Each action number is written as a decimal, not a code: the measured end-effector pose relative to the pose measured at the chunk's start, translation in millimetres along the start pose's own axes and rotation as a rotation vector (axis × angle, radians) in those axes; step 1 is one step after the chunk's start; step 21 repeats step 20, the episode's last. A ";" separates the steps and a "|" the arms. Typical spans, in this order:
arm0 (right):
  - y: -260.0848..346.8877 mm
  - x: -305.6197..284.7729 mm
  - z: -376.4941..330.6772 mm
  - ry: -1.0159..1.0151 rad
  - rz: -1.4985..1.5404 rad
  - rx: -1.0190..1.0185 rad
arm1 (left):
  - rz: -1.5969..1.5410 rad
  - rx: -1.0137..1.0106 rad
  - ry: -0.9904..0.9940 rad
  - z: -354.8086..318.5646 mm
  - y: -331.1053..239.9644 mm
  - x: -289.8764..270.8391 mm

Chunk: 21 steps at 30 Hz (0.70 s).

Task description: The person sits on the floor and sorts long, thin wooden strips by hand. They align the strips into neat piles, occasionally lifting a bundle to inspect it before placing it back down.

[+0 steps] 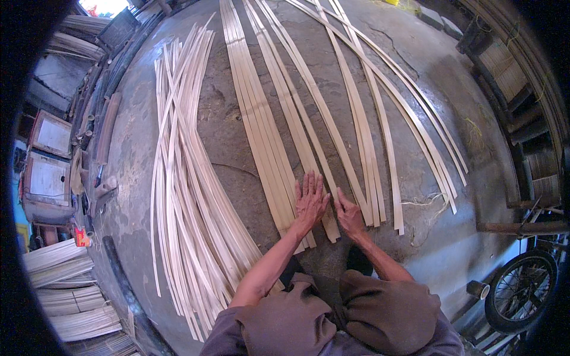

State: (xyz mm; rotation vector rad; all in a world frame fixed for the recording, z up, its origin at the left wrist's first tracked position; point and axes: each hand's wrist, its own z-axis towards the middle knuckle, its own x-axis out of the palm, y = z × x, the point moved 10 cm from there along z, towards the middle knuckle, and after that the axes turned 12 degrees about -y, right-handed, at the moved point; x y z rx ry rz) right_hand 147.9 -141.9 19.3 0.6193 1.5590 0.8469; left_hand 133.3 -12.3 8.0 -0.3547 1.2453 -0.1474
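Note:
Long, pale split bamboo strips point(261, 124) lie side by side on the floor in front of me, running away to the far edge. My left hand point(311, 202) rests flat across the near ends of a narrower group of strips point(291, 101), fingers outstretched and pointing away. Close to its right, my right hand point(349, 215) has its fingers curled together at the edge of a strip in that group. Its fingertips partly hide what they pinch. More strips point(365, 148) fan out to the right, some crossing each other.
A thick heap of loose bamboo strips point(184, 178) lies on the left, reaching beside my left knee. Bundled slats point(77, 299) and dark poles point(122, 279) line the left side. A spoked wheel point(522, 291) stands at the lower right, near a horizontal pole point(522, 228).

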 end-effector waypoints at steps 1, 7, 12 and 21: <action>0.1 2.6 -1.0 0.029 -0.004 0.028 | -0.004 -0.005 0.000 -0.5 1.5 0.2; -0.8 4.8 -6.1 -0.056 0.017 -0.027 | 0.053 0.037 0.026 -1.7 2.1 4.9; 3.5 3.1 -11.9 -0.202 0.122 -0.134 | 0.034 0.052 0.012 0.1 -1.0 -0.3; 47.1 -11.4 -18.1 -0.144 0.194 -0.175 | -0.007 0.016 -0.015 1.1 10.4 -13.2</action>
